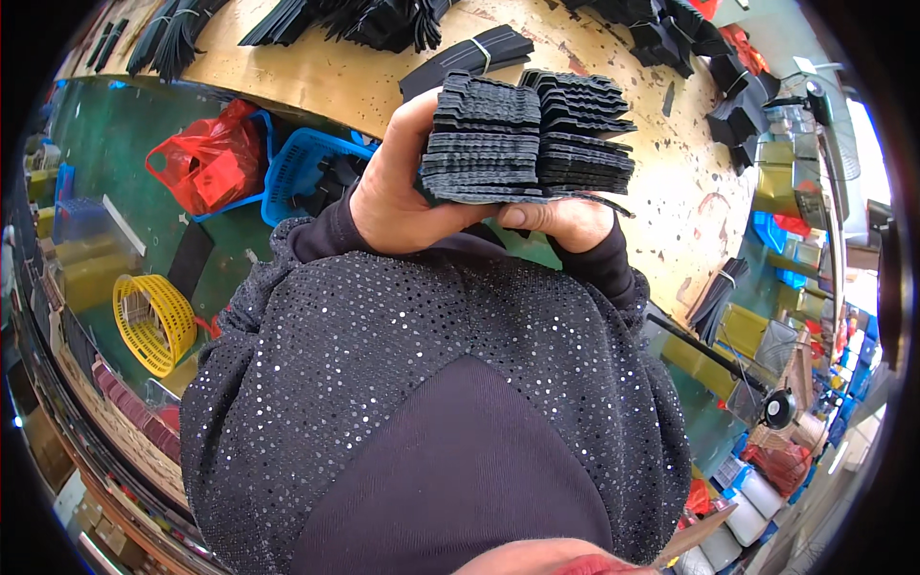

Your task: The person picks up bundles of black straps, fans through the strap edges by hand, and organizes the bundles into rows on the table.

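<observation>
Both my hands hold a thick stack of black strips (484, 144), raised before my chest over the table's near edge. The strips' wavy ends face up in two blocks, with a narrow gap between them. My left hand (395, 192) wraps the stack's left side, its thumb below. Under the right block is my right hand (565, 220), its thumb along the lower edge; its other fingers are hidden behind the strips. One strip juts out at the lower right. Just beyond the stack, a banded bundle of black strips (460, 65) lies on the wooden table (316, 81).
More black bundles (177, 34) lie along the table's far side. At left, blue baskets (297, 163) stand near a red plastic bag (209, 163), with a yellow basket (153, 326) on the green floor. Another strip bundle (719, 297) sits at the table's right edge.
</observation>
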Available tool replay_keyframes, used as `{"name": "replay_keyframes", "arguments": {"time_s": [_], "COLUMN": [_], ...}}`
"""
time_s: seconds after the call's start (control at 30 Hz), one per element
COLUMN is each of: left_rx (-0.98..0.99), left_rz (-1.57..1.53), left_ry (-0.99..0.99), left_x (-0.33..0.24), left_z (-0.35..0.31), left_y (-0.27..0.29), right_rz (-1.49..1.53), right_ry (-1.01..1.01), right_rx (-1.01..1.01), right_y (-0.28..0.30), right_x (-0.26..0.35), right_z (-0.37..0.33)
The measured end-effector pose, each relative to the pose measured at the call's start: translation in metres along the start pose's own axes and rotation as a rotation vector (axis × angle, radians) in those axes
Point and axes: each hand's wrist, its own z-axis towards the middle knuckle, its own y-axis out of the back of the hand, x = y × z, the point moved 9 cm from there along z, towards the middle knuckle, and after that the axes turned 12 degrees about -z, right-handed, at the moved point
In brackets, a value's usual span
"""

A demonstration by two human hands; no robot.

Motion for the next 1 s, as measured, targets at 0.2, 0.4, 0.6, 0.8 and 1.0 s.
{"name": "replay_keyframes", "arguments": {"time_s": [0.2, 0.4, 0.6, 0.8, 1.0], "left_rx": [-0.118, -0.381, -0.447, -0.425, -0.559], "left_rz": [-0.090, -0.621, -0.784, -0.596, -0.110], "left_ry": [-0.046, 0.300, 0.289, 0.274, -0.064], "left_x": [0.000, 0.038, 0.054, 0.038, -0.004], "left_z": [-0.002, -0.008, -0.001, 0.003, -0.004], "left_y": [0.005, 0.008, 0.011, 0.014, 0.029], "right_rz": [0.084, 0.208, 0.049, 0.026, -0.364], "right_ry": [0.077, -0.069, 0.193, 0.137, 0.148], "right_rx": [-0.001, 0.072, 0.162, 0.133, -0.076], "right_y": [0.001, 0.005, 0.010, 0.019, 0.023], "right_x": [0.002, -0.007, 0.022, 0.002, 0.028], "right_z": [0.004, 0.009, 0.014, 0.025, 0.015]}}
